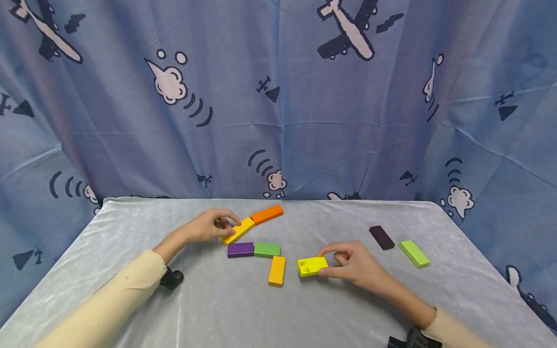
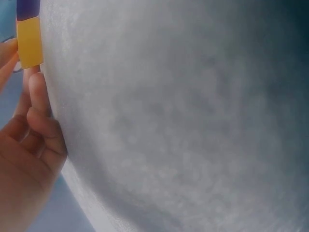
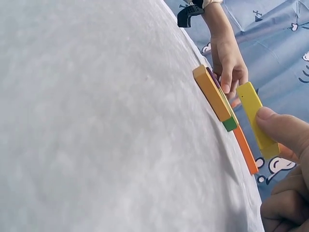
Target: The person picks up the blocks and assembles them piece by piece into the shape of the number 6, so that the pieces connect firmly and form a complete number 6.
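Note:
In the head view my left hand (image 1: 209, 225) pinches a yellow block (image 1: 240, 230) between thumb and fingers. That block's far end meets an orange block (image 1: 267, 214). Nearer to me, a purple block (image 1: 241, 250) and a green block (image 1: 267, 250) lie end to end, and an amber block (image 1: 276, 271) sits just below the green one, pointing towards me. My right hand (image 1: 359, 266) holds a bright yellow block (image 1: 312, 266) by its right end. The right wrist view shows the thumb pressed on this bright yellow block (image 3: 256, 118), which appears raised off the cloth.
At the right of the table (image 1: 209, 309), covered in pale grey cloth, lie a dark brown block (image 1: 382, 237) and a lime green block (image 1: 415, 253). A blue curtain (image 1: 235, 121) with plane prints hangs behind the table and at both sides.

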`<state>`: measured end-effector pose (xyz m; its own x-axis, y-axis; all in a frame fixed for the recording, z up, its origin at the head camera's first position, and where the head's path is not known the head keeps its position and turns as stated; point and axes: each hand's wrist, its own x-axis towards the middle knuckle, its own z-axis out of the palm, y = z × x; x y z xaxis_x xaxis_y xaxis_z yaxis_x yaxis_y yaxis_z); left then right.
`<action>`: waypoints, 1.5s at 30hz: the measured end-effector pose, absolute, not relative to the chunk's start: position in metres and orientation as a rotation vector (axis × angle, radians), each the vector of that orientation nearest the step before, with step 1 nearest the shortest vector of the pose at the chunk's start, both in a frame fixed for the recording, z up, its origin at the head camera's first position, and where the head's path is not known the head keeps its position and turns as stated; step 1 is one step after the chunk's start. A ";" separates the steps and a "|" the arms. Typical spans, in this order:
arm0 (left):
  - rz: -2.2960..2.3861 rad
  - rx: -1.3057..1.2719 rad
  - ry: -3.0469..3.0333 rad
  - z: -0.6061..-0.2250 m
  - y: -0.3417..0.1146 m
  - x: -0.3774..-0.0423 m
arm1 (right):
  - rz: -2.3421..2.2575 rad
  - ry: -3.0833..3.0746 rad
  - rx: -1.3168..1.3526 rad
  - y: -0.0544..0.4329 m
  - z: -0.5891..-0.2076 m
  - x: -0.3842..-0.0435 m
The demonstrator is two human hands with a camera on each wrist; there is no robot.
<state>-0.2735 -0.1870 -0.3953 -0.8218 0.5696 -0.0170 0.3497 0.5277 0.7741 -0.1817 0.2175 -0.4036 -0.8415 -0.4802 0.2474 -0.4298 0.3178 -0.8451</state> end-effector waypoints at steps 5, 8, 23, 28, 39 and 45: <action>1.166 0.766 2.503 -0.395 -0.186 -0.274 | -1.552 2.499 -0.844 0.210 -0.401 -0.181; 1.167 0.771 2.509 -0.395 -0.186 -0.275 | -1.540 2.483 -0.854 0.205 -0.400 -0.182; 1.165 0.773 2.506 -0.393 -0.185 -0.275 | -1.534 2.412 -0.897 0.182 -0.398 -0.180; 1.154 0.751 2.506 -0.394 -0.185 -0.275 | -1.536 2.376 -0.935 0.172 -0.397 -0.179; 1.170 0.794 2.503 -0.394 -0.186 -0.274 | -1.520 2.330 -0.992 0.151 -0.399 -0.175; 1.166 0.796 2.507 -0.394 -0.186 -0.274 | -1.507 2.280 -1.013 0.139 -0.400 -0.173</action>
